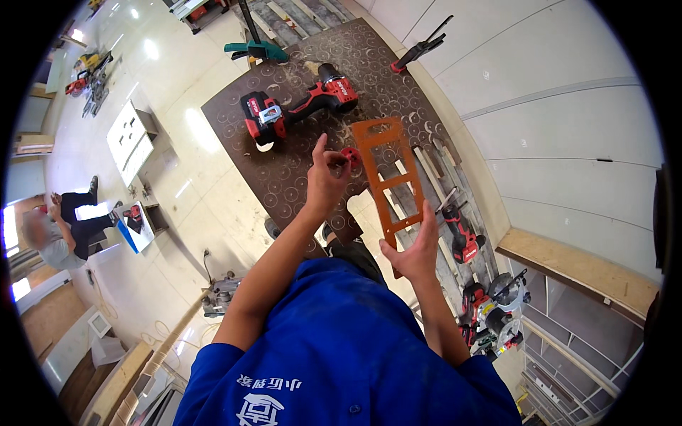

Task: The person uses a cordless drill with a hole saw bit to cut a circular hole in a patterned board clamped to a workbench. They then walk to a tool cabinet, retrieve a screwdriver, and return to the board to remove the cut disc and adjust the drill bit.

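Nearest, at five o'clock: right hand (pixel 414 250) half closed around the lower edge of a flat orange rectangular template with cut-out windows (pixel 387 174), thumb on one side, fingers behind, plate held upright above the bench. At eleven o'clock from it: left hand (pixel 325 177) raised, fingertips pinched on a small round red knob (pixel 350 155) just beside the template's left edge. Probably best to keep the plate steady and bring the knob square to its hole before turning. Farther, at twelve o'clock: red-and-black cordless drill (pixel 295 106) lying on the dark brown perforated worktop (pixel 234 113); beyond, a teal clamp (pixel 256 50).
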Tool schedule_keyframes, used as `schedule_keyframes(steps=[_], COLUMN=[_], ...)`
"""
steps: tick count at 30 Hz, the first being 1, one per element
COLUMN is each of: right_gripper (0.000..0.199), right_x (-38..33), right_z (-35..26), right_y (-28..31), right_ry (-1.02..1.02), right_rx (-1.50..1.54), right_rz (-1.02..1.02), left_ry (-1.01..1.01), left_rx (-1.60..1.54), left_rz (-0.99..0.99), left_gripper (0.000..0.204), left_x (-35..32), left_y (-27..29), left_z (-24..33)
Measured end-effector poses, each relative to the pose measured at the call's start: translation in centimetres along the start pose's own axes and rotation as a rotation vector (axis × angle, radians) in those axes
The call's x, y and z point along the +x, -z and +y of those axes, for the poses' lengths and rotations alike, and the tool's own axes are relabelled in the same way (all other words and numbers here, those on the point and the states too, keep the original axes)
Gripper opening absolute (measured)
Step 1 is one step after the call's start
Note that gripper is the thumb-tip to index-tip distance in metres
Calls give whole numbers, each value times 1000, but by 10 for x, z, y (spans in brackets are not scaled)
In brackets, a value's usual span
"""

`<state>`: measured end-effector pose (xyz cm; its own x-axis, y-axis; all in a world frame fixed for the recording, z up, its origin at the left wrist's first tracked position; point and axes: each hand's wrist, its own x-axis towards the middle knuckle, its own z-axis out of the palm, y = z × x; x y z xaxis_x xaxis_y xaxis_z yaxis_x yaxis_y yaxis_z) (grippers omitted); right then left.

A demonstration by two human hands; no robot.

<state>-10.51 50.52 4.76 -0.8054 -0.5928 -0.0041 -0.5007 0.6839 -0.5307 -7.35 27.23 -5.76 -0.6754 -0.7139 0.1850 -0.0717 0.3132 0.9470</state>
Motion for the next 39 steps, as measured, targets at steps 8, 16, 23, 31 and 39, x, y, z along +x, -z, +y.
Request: schedule_keyframes(steps=[8, 16, 23, 31, 39], right_gripper=[115, 114, 111, 110, 87], right_x=[4, 4, 15, 13, 19], right_z=[44, 87, 112, 126, 118], right_y=[-8, -23, -27, -46, -60], right_ry=[-125, -151, -165, -204, -30], right_rx=[-10, -34, -124, -240, -146], right_rz=[24, 71, 92, 70, 180], left_ry=[6, -120, -162, -194, -221], left_rx=[96, 144, 157, 165, 191], left_rz=[-18, -39, -88, -83, -83], left_gripper=[12, 11, 10, 9, 10], left_x=[0, -2, 0, 8, 16], left_y=[11, 23, 22, 20, 22], left_z=[6, 1, 4, 4, 4])
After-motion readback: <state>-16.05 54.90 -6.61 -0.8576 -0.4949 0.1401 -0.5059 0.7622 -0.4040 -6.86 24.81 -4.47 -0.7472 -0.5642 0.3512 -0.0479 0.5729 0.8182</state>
